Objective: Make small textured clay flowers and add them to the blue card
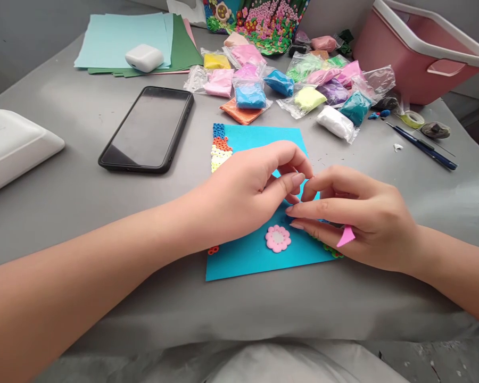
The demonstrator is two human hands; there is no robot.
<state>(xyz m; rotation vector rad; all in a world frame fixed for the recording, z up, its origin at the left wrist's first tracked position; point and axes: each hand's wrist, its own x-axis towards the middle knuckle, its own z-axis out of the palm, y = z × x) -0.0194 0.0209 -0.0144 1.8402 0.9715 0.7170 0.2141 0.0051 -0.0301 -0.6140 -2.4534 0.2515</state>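
Observation:
A bright blue card (243, 266) lies on the table under both hands. Rings of coloured clay line its left edge: blue, orange and pale yellow (220, 157) at the top, with a bit of orange lower down. Near the card's bottom middle sits a pink clay flower (278, 239) with a pale centre. My left hand (247, 191) hovers over the card, thumb and fingertips pinched on something too small to make out. Close against it is my right hand (355, 213), fingers bent, with a pink piece with a serrated edge (346, 236) sticking out of it. Green clay rings (334, 251) show beneath.
A black phone (147, 129) and a white device (16, 149) lie left. Behind are coloured paper sheets (120, 40) under a white earbud case (144, 57), several clay packets (250, 96), and a pink bin (399, 58). A dark blue pen-like tool (423, 146) lies right.

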